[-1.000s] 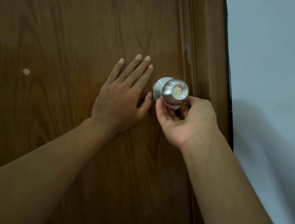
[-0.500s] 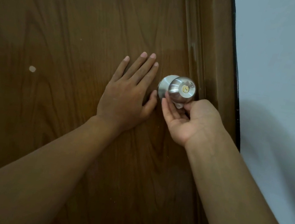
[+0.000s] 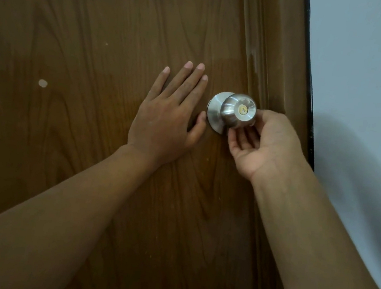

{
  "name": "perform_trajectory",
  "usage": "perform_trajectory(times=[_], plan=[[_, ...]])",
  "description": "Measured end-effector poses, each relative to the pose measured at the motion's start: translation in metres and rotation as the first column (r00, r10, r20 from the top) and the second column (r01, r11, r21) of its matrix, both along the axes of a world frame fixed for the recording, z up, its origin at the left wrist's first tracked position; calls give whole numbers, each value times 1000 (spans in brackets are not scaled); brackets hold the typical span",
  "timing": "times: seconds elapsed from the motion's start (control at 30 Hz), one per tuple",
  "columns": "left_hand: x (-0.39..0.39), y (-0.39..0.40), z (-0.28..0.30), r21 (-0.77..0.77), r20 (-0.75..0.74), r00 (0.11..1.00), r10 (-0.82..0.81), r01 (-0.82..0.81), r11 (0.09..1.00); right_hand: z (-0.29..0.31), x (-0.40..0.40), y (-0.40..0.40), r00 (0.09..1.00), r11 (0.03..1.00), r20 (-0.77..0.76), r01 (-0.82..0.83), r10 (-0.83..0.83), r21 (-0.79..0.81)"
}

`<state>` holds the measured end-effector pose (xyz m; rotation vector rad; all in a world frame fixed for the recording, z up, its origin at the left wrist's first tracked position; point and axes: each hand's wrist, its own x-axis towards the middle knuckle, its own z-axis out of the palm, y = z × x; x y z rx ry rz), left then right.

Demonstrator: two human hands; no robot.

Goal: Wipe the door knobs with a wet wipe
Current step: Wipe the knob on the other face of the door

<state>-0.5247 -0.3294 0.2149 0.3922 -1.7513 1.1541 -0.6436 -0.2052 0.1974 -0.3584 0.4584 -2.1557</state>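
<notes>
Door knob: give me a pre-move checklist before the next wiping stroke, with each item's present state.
1. Left hand flat on the wooden door, fingers straight, bracing it: ok.
2. Right hand at the steel door knob, fingers curled beneath and beside it: ok.
3. Wet wipe between fingers and knob: cannot tell, only a pale scrap shows under the knob.
4. Keyhole face uncovered and in view: ok.
5. Round backplate reachable, with the left thumb close to its edge: ok.
6. Knob already clean: cannot tell.
</notes>
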Motion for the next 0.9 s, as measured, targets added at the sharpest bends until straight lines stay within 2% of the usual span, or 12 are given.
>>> perform_trajectory(times=[0.1,0.3,0.6,0.8,0.9], plan=[[0,1,1,13,6,1000,6,-6,1000,-8,1,-1,998,999,-56,-7,10,48],[2,0,1,16,10,1000,10,-10,1000,1,2,2,989,991,72,-132,129,31],[1,2,1,13,13,1000,19,-19,1000,-9,14,-1,901,909,208,-323,380,-262],[2,1,1,32,30,1000,5,-6,999,-8,14,0,844,835,170,-437,510,-336],[3,2,1,28,23,1000,3,-4,1000,-8,11,0,846,848,196,-421,495,-322]])
